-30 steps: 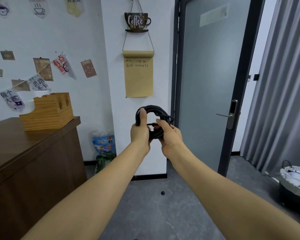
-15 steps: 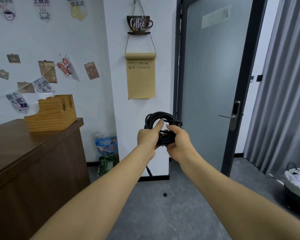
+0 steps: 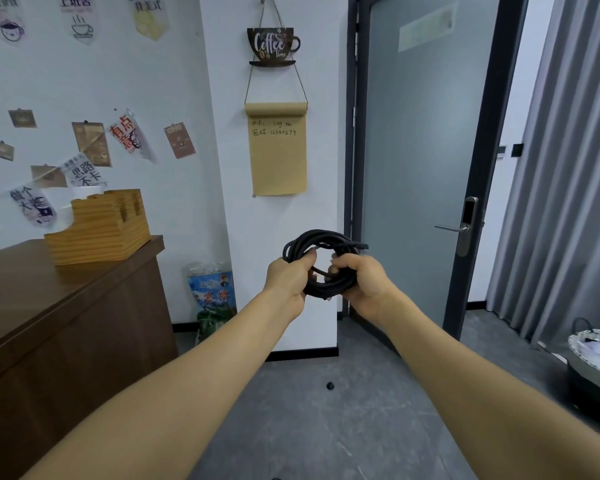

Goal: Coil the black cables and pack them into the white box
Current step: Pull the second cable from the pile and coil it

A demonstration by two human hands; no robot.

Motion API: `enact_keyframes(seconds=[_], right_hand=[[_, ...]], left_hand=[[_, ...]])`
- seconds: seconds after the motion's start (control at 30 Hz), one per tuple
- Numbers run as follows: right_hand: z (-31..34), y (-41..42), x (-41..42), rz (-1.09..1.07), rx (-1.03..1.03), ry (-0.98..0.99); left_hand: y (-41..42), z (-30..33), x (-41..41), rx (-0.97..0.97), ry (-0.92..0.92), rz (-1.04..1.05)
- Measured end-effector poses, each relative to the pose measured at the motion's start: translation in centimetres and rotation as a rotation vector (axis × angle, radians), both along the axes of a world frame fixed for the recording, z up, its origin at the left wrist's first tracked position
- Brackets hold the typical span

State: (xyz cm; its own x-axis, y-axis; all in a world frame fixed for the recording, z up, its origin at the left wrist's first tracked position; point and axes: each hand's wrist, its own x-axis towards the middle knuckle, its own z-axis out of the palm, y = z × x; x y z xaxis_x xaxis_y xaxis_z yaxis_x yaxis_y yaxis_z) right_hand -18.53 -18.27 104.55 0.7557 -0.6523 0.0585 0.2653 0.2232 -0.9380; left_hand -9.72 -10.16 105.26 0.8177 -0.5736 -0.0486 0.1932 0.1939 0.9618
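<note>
A black cable (image 3: 321, 242), wound into a round coil of several loops, is held up at chest height in front of a white wall pillar. My left hand (image 3: 288, 280) grips the coil's left side, thumb over the loops. My right hand (image 3: 362, 282) grips its right side, fingers curled round the strands. A short cable end sticks out at the upper right of the coil. No white box is in view.
A brown wooden counter (image 3: 49, 296) with a stepped wooden holder (image 3: 97, 226) stands at the left. A grey door (image 3: 416, 161) with a lever handle is ahead right, grey curtains beyond. A lined bin (image 3: 593, 365) sits at the right edge. A printed bag (image 3: 212, 296) leans against the wall.
Both hands have lowered a little with the coil. My left thumb has come down from the top of the loop and the coil now lies flatter between the two hands.
</note>
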Motion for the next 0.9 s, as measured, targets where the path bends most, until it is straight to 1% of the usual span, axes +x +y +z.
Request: enact_keyframes(seconds=[0.07, 0.1, 0.13, 0.17, 0.2, 0.23, 0.27, 0.33, 0.37, 0.43, 0.5, 0.57, 0.63, 0.77, 0.8, 0.83, 0.9], right_hand=[[-0.1, -0.2, -0.1, -0.080, -0.260, 0.171], [-0.3, -0.2, -0.1, -0.162, -0.390, 0.232], [-0.4, -0.1, -0.1, -0.295, -0.514, 0.248], [-0.4, 0.3, -0.1, -0.444, -0.656, 0.214], [0.0, 1.0, -0.2, -0.538, -0.818, 0.162], [0.5, 1.7, -0.2, -0.553, -0.972, 0.134], [1.1, 2.5, 0.0, -0.499, -1.104, 0.170], [1.7, 3.5, 1.0, -0.361, -1.302, 0.360], [1.8, 3.7, 1.5, -0.305, -1.346, 0.453], [2.1, 3.9, 2.0, -0.232, -1.343, 0.520], [2.4, 3.8, 2.0, -0.190, -1.231, 0.479], [2.5, 3.6, 1.9, -0.165, -1.064, 0.406], [2.6, 3.8, 1.8, -0.141, -0.852, 0.343], [2.5, 3.8, 1.7, -0.097, -0.482, 0.263], [2.8, 3.8, 1.7, -0.072, -0.439, 0.263], [2.9, 3.9, 1.6, -0.046, -0.455, 0.276], [3.0, 3.9, 1.3, -0.003, -0.573, 0.298]], left_hand=[[0.1, -0.2, 0.4, 0.008, -0.020, 0.062], [0.1, -0.3, 0.8, 0.018, -0.038, 0.097], [0.1, -0.5, 1.2, 0.029, -0.049, 0.129], [0.0, -0.6, 1.6, 0.043, -0.057, 0.155], [0.0, -0.7, 1.9, 0.052, -0.066, 0.178], [-0.1, -0.7, 1.9, 0.061, -0.083, 0.193], [-0.2, -0.7, 2.0, 0.075, -0.106, 0.199], [-0.3, -0.5, 1.9, 0.091, -0.150, 0.190], [-0.2, -0.4, 1.9, 0.088, -0.168, 0.188], [-0.2, -0.3, 2.0, 0.068, -0.194, 0.193], [0.1, -0.2, 2.3, 0.064, -0.195, 0.197], [0.5, 0.0, 2.7, 0.072, -0.171, 0.175], [0.8, 0.1, 2.9, 0.065, -0.127, 0.110], [1.4, -0.1, 3.1, 0.049, 0.022, 0.066], [1.5, -0.3, 3.4, 0.043, 0.050, 0.060], [1.6, -0.3, 3.6, 0.046, 0.058, 0.051], [1.6, -0.2, 4.1, 0.059, 0.052, 0.054]])
